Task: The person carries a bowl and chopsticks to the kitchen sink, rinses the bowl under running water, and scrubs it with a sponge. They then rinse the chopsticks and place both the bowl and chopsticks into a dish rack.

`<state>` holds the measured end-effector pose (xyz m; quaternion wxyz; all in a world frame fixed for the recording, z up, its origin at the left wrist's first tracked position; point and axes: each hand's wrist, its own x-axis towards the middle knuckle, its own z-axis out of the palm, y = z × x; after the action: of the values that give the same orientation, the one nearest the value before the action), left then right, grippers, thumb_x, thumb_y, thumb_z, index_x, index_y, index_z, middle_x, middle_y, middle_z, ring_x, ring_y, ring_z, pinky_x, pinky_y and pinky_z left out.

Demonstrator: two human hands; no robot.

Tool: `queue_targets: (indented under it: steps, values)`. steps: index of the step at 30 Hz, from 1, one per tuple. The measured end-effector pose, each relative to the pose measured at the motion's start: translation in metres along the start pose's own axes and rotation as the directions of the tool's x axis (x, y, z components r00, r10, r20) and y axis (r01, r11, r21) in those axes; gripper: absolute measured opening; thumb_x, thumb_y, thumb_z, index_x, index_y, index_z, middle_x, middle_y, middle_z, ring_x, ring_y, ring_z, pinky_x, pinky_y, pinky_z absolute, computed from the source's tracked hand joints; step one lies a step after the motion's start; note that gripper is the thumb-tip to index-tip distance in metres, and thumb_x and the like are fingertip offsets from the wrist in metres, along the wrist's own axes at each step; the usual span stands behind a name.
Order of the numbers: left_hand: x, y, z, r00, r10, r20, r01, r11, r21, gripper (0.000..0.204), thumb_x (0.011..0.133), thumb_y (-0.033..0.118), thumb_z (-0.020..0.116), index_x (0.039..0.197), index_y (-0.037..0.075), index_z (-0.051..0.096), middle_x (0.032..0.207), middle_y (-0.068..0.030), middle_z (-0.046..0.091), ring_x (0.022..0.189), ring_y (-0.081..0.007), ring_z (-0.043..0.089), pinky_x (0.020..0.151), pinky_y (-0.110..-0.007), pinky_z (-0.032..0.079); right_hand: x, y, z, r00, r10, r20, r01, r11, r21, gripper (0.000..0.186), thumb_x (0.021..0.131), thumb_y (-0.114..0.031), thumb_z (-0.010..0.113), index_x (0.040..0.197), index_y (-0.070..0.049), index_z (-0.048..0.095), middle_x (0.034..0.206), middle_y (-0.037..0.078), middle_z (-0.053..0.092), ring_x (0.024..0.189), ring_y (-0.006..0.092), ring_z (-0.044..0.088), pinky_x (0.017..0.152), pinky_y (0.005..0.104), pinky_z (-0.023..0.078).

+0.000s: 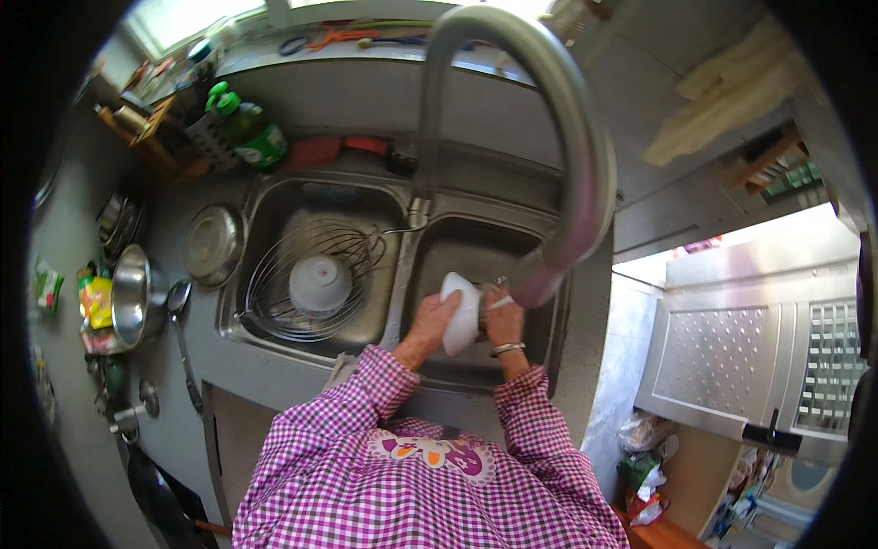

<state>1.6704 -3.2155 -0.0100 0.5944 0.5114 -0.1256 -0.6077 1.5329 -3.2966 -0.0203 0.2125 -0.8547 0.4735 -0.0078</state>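
Over the right sink basin (439, 242) my left hand (430, 325) grips a white bowl (461, 316), which is tilted on its side with its opening toward the right. My right hand (505, 325), with a bangle at the wrist, is closed at the bowl's open side. Something small and partly hidden shows at its fingers; I cannot make out what it is. The grey curved faucet (585, 174) arches over this basin, its end close to my right hand. In the left basin (389, 197), a wire basket (261, 288) holds another white bowl (320, 282), turned upside down.
Left of the sink lie a metal lid (213, 242), a ladle (183, 343) and a steel bowl (131, 297). Behind the left basin stands a green pump bottle (251, 135). A dark pan (155, 485) is at the lower left. A silvery panelled door (713, 361) stands at right.
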Motion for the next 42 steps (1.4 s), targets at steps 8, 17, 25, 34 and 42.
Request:
queue_targets:
  steps: [8, 17, 25, 34, 42]
  values:
    - [0.002, 0.045, 0.063, 0.890, 0.241, 0.388, -0.397, 0.828, 0.395, 0.016, 0.087, 0.016, 0.059, 0.088, 0.000, 0.061, 0.074, 0.0002, 0.057, 0.071, -0.0069, 0.050, 0.063, -0.026, 0.044, -0.049, 0.048, 0.049, 0.961, 0.267, -0.069, -0.124, 0.643, 0.756, 0.026, 0.085, -0.023, 0.060, 0.085, 0.003, 0.058, 0.067, 0.009, 0.055, 0.063, 0.0153, 0.049, 0.056, 0.0328, 0.039]
    - [-0.039, 0.085, 0.048, 0.826, 0.251, 0.505, -0.462, 0.815, 0.351, 0.023, 0.083, 0.012, 0.062, 0.100, -0.003, 0.060, 0.077, -0.0078, 0.063, 0.074, -0.0106, 0.057, 0.068, -0.028, 0.046, -0.071, 0.050, 0.064, 0.936, 0.290, 0.199, -0.275, 0.252, 0.928, 0.029, 0.085, -0.023, 0.063, 0.101, 0.001, 0.064, 0.089, 0.001, 0.062, 0.079, 0.0114, 0.053, 0.067, 0.0268, 0.044]
    - [-0.054, 0.094, 0.019, 0.855, 0.253, 0.453, -0.437, 0.821, 0.367, 0.022, 0.082, 0.016, 0.061, 0.096, -0.001, 0.060, 0.077, -0.0060, 0.060, 0.075, -0.0102, 0.055, 0.066, -0.028, 0.045, -0.060, 0.091, 0.106, 0.943, 0.200, 0.266, -0.314, 0.268, 0.911, 0.033, 0.085, -0.016, 0.058, 0.114, 0.001, 0.058, 0.106, 0.008, 0.061, 0.097, 0.0204, 0.058, 0.082, 0.0316, 0.047]
    - [-0.012, 0.088, 0.073, 0.578, 0.619, 0.532, -0.800, 0.300, 0.520, 0.010, 0.070, 0.014, 0.066, 0.068, 0.006, 0.060, 0.062, -0.0136, 0.056, 0.063, -0.0319, 0.057, 0.062, -0.041, 0.043, -0.042, 0.089, 0.095, 0.981, 0.163, 0.108, -0.176, 0.495, 0.851, 0.033, 0.083, -0.013, 0.060, 0.112, 0.002, 0.058, 0.106, 0.009, 0.061, 0.095, 0.0204, 0.060, 0.081, 0.0322, 0.048]
    - [-0.057, 0.104, 0.004, 0.768, 0.464, 0.441, -0.627, 0.685, 0.371, 0.013, 0.078, 0.016, 0.065, 0.084, 0.005, 0.062, 0.075, -0.0056, 0.061, 0.073, -0.0177, 0.059, 0.067, -0.033, 0.046, -0.079, 0.059, 0.074, 0.828, 0.360, 0.430, -0.463, 0.005, 0.887, 0.030, 0.085, -0.018, 0.060, 0.105, 0.005, 0.062, 0.095, 0.009, 0.064, 0.084, 0.0194, 0.060, 0.073, 0.0298, 0.048]
